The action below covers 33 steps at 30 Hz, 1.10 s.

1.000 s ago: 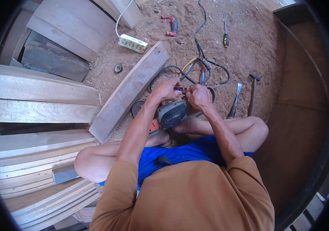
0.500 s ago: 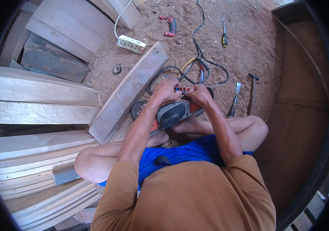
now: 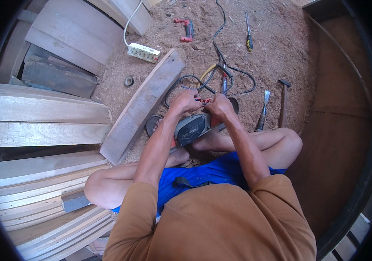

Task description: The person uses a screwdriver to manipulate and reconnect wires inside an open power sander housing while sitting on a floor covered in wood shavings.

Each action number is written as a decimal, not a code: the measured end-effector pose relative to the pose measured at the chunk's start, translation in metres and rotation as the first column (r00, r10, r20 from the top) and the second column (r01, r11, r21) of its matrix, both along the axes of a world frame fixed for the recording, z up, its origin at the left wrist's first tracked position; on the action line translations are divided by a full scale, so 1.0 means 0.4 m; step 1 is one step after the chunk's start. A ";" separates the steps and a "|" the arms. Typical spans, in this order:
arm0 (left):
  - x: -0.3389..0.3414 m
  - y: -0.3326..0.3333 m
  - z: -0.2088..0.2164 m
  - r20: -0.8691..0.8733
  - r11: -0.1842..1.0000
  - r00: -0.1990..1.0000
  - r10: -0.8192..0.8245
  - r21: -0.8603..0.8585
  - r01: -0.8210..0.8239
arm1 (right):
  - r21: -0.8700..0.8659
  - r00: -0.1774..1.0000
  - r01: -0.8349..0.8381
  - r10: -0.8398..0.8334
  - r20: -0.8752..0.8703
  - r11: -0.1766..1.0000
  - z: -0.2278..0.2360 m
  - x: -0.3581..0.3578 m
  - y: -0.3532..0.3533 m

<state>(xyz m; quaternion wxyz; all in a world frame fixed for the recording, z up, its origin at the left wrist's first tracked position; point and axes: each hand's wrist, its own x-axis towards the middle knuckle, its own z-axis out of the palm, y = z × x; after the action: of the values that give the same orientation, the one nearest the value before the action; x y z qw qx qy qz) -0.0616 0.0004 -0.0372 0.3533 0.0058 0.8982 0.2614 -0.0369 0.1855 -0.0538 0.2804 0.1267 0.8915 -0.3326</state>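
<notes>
Between my bent legs rests a power planer (image 3: 190, 130) with a dark side cover and red body parts. On its upper side are small red and blue parts, apparently wiring (image 3: 204, 101), showing between my fingertips. My left hand (image 3: 185, 103) is closed in a pinch at the left end of these parts. From the other side, my right hand (image 3: 221, 107) pinches close by, its fingertips partly hidden. Just beyond the right hand lies a slim tool with a red section (image 3: 224, 84), partly covered. A loose red-and-black handle piece (image 3: 187, 30) lies farther off on the sawdust.
A long wooden beam (image 3: 144, 104) lies left of the planer, near a white power strip (image 3: 143, 52). Right are a chisel (image 3: 263, 111), a hammer (image 3: 284, 102) and a screwdriver (image 3: 249, 37). A black cable (image 3: 252, 80) loops ahead. Stacked boards (image 3: 46, 132) line the left; a curved brown panel (image 3: 338, 143) stands right.
The whole view has shifted slightly. Both hands stay at the top of the planer, with only small finger movements around the red and blue parts.
</notes>
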 end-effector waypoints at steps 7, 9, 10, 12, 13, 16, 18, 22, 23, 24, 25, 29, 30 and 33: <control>-0.011 -0.014 -0.022 0.008 0.999 0.999 -0.037 0.033 0.037 | -0.119 0.996 -0.087 0.082 -0.045 0.989 0.051 0.006 0.027; -0.007 -0.016 -0.004 0.036 0.999 0.999 -0.021 0.035 0.020 | -0.257 0.995 -0.103 0.094 -0.045 0.961 0.060 0.014 0.055; -0.005 -0.015 0.006 0.017 0.999 0.999 -0.027 0.032 0.027 | -0.346 1.000 -0.014 0.014 -0.004 0.938 0.069 0.018 0.070; 0.004 -0.013 0.017 0.000 0.999 0.999 -0.034 0.028 0.034 | -0.421 0.993 0.115 -0.120 0.015 0.900 0.055 0.023 0.103; 0.007 -0.009 0.022 -0.039 0.999 0.999 -0.024 0.029 0.025 | -0.421 0.992 0.118 -0.124 0.013 0.899 0.042 0.022 0.124; 0.009 -0.006 -0.002 -0.086 0.999 0.996 -0.019 0.047 0.023 | -0.437 0.988 0.154 -0.145 0.054 0.886 -0.003 0.018 0.153; 0.006 -0.008 -0.033 -0.099 0.998 0.995 -0.021 0.062 0.027 | -0.498 0.979 0.191 -0.127 0.160 0.846 -0.026 0.017 0.144; 0.001 -0.028 -0.062 0.017 0.997 0.999 -0.048 0.063 0.047 | -0.473 0.979 0.149 -0.063 0.192 0.868 -0.009 0.008 0.078; 0.002 -0.029 -0.060 0.034 0.996 0.999 -0.039 0.077 0.036 | -0.495 0.973 0.196 -0.104 0.207 0.846 -0.011 0.008 0.075; 0.008 -0.033 -0.058 0.036 0.997 0.999 -0.037 0.074 0.035 | -0.516 0.964 0.241 -0.143 0.223 0.822 -0.014 0.007 0.072; 0.015 -0.030 -0.054 -0.047 0.993 0.997 -0.055 0.098 0.059 | -0.515 0.963 0.246 -0.147 0.225 0.821 -0.032 0.007 0.078; 0.006 -0.028 -0.026 -0.107 0.978 0.983 -0.150 0.133 0.163 | -0.632 0.942 0.321 -0.171 0.288 0.705 -0.087 -0.022 0.085; -0.003 -0.032 -0.028 -0.105 0.977 0.983 -0.153 0.132 0.167 | -0.566 0.954 0.266 -0.131 0.268 0.780 -0.095 -0.027 0.087; -0.035 -0.061 -0.038 0.220 0.902 0.968 -0.121 0.432 0.014 | -0.587 0.955 0.264 -0.123 0.270 0.765 -0.109 -0.030 0.080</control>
<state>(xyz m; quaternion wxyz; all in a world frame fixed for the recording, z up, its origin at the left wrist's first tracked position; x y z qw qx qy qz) -0.0756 -0.0240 -0.0525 0.4589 0.0823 0.7688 0.4377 -0.0487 0.2173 -0.0973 0.3653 0.1551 0.6795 -0.6170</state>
